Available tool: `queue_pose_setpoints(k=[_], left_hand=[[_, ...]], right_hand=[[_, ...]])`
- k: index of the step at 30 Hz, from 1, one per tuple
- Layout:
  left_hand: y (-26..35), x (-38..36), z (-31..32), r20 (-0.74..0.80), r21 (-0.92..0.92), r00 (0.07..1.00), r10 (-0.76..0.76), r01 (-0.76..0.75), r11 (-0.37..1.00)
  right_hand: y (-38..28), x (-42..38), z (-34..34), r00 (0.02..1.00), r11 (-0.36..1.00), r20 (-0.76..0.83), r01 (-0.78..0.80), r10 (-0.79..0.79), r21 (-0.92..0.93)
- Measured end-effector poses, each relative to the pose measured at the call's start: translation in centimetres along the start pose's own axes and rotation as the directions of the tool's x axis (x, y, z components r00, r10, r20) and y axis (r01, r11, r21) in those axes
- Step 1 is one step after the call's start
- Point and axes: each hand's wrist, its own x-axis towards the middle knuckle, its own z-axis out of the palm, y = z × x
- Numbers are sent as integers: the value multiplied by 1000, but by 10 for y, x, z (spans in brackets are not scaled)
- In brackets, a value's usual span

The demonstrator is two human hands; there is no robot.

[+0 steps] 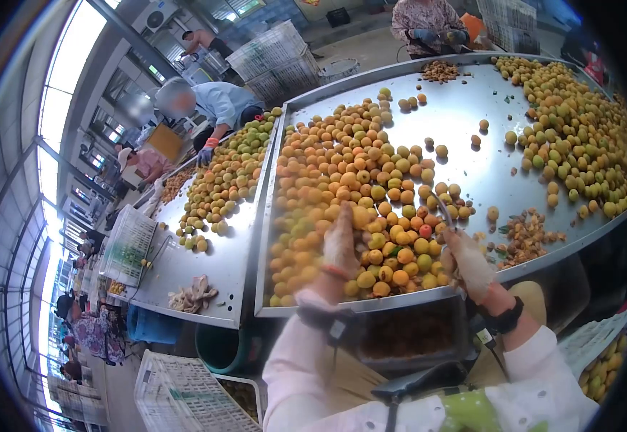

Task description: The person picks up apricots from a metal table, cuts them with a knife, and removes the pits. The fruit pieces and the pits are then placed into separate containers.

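Note:
Orange, yellow and green round fruits (393,237) lie in a large heap on the metal tray table (483,169). Over the heap's near part, my left hand (339,245) has its fingers around a yellow-orange fruit (361,217); some fruits to its left are blurred. To the right, my right hand (468,265) is closed on a thin curved metal tool (444,207), close to the table's front edge. Brown scraps (526,237) lie to the right of that hand.
Another fruit heap (573,129) spreads over the table's right side. On the adjoining left table (220,263) are more fruits and crumpled gloves (192,295). A co-worker in blue (220,104) leans over it; another person (429,29) is across the table. Crates (184,392) stand below.

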Motion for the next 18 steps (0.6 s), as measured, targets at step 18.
queue_pose_setpoints(k=[18], left_hand=[[-57,-203,44,43,-235,853,520,-497,835]], right_hand=[[17,-135,42,672,640,238,741,-701,-203]])
